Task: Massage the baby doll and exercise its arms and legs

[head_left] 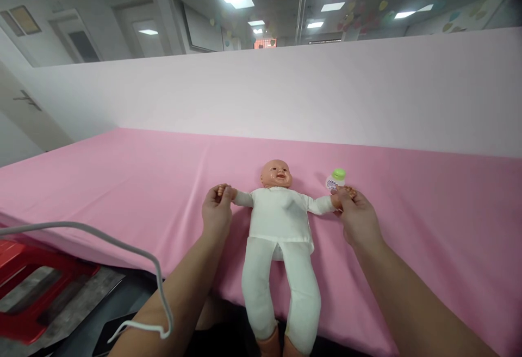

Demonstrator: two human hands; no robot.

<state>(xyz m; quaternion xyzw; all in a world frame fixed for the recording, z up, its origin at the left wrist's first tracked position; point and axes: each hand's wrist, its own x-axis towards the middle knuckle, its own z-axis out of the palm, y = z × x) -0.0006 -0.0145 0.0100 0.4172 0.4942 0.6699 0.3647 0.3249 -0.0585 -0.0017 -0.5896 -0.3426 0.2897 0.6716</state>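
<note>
A baby doll (280, 215) in a white top and white trousers lies on its back on a pink sheet (163, 183), its head away from me and its feet over the near edge. Its arms are spread out to both sides. My left hand (217, 210) is closed around the doll's hand on the left. On the right, my right hand (359, 213) grips the doll's other hand between thumb and fingers. Just behind that hand lies a small clear bottle (335, 179) with a green cap, partly hidden by my fingers.
A white wall panel (265, 96) with glass above it borders the far side of the sheet. A grey cable (101, 234) loops across the lower left, over my left forearm. Below it stands a red plastic stool (36, 286) on the floor.
</note>
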